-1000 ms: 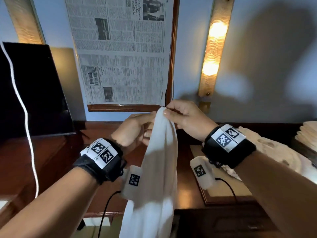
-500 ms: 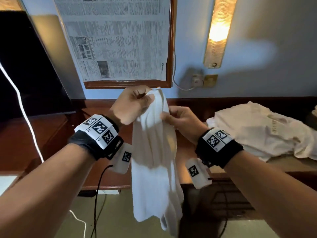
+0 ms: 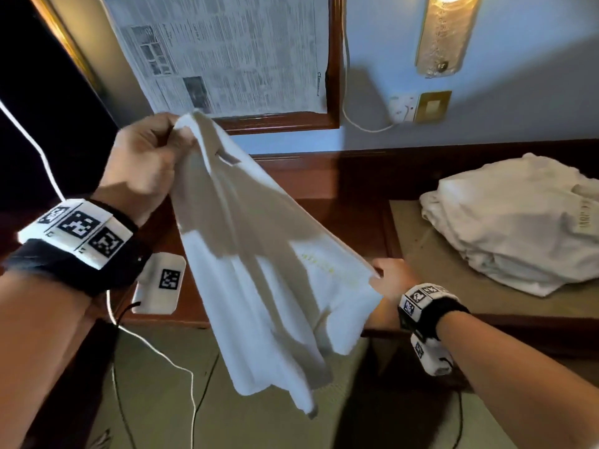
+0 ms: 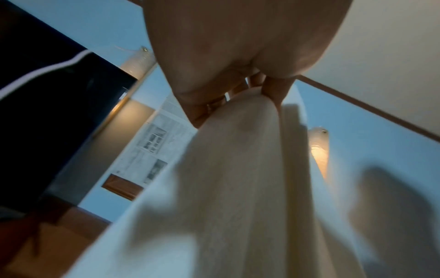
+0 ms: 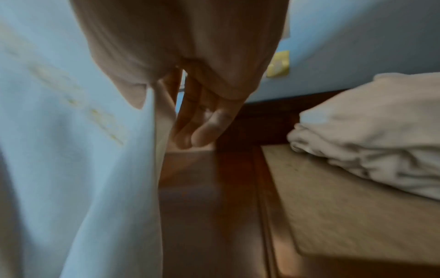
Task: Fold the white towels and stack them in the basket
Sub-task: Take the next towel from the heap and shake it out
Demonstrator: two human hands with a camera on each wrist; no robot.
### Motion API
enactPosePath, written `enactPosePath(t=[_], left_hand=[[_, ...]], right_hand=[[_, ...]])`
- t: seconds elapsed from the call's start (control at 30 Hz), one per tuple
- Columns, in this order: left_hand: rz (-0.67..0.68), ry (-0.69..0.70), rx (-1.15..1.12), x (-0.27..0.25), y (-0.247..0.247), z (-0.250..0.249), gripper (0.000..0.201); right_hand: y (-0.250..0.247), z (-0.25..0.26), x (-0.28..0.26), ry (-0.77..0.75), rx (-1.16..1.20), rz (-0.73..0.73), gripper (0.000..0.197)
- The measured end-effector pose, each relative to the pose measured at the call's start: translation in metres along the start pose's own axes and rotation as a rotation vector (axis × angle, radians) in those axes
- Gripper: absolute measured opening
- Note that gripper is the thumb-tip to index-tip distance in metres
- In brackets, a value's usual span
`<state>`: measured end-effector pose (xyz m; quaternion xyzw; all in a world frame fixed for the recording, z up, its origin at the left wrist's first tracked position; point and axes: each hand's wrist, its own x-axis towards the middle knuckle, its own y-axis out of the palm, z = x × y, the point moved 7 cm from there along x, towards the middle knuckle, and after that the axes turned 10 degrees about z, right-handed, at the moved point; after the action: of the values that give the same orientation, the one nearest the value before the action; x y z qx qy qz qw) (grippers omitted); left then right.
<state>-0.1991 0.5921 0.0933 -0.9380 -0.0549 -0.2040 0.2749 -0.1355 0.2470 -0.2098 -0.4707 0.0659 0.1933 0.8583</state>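
White towel stretched between two hands above the tabletop

White cloth in the air: the towel [image 3: 259, 264] hangs slantwise over the front edge of the wooden tabletop [image 3: 350, 202], its lower corners dangling free below that edge. The left hand [image 3: 142, 166] has the upper corner, raised well above the tabletop; the wrist view shows the fingers [image 4: 276, 90] curled tight around bunched fabric, so that grip is clamped on the towel. Down at the tabletop's front edge, the right hand [image 3: 390, 277] takes the side hem. From the right wrist view, the thumb [image 5: 133, 94] lies on the near face of the cloth and the fingers behind it, pinching the hem, with the outer fingers hanging looser. Faint yellow lettering [image 3: 327, 267] shows on the towel just beside that hand.

On the tabletop's right part lies a tan mat [image 3: 453, 277], and on it a rumpled pile of white towels [image 3: 518, 222], well apart from the held one. Behind the tabletop, on the wall, a wood-framed newspaper page [image 3: 233, 53], a lit wall lamp [image 3: 442, 37] and a socket [image 3: 403, 108] with a white cable plugged in.
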Motion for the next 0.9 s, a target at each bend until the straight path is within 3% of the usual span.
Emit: enactPosePath(t=[0.17,0.3,0.4,0.47,0.57,0.67,0.8,0.9], left_hand=[[-0.205,-0.067,0.054,-0.009,-0.031,0.027,0.024],[-0.189,-0.079,0.09,-0.009,-0.017,0.031,0.026],[-0.06,-0.064,0.137,-0.004,0.017,0.027,0.025],[0.063,-0.033,0.183,0.0,0.043,0.025,0.022],[0.217,-0.033,0.217,0.005,0.078,0.025,0.018],[0.32,-0.026,0.197,0.008,0.098,0.026,0.014],[0.398,0.014,0.152,0.009,0.099,0.023,0.015],[0.441,0.012,0.119,0.009,0.094,0.024,0.024]], right_hand=[[0.024,-0.083,0.017,0.234,-0.307,0.206,0.029],[0.018,-0.091,0.021,0.292,-0.421,0.24,0.021],[-0.003,-0.016,0.021,0.049,-0.29,0.024,0.016],[-0.019,0.055,0.01,-0.225,0.0,-0.152,0.013],[-0.04,0.151,-0.029,-0.6,0.251,-0.225,0.005],[-0.055,0.194,-0.045,-0.658,0.43,-0.22,0.026],[-0.065,0.214,-0.044,-0.627,0.656,-0.159,0.005],[-0.075,0.227,-0.047,-0.655,0.813,-0.193,0.006]])
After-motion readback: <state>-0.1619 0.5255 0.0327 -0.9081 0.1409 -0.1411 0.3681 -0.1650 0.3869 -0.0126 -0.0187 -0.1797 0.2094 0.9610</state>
